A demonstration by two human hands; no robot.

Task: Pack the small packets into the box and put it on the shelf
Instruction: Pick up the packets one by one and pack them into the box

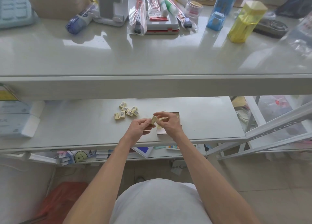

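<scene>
Several small pale-yellow packets (127, 112) with barcodes lie in a loose cluster on the white lower shelf (84, 122). To their right stands a small open box (177, 117), partly hidden behind my right hand (167, 122). My left hand (140, 127) pinches one packet (153, 119) at its fingertips, just left of the box. My right hand hovers over the box with fingers bent near another packet (161, 118); whether it grips that packet is unclear.
The upper shelf (152, 58) carries a blue container (221, 10), a yellow container (244, 22), bagged pens (136, 15) and a grey stand (109, 5). Blue-white boxes (18, 119) sit at the lower shelf's left. A metal frame (276, 130) slants at the right.
</scene>
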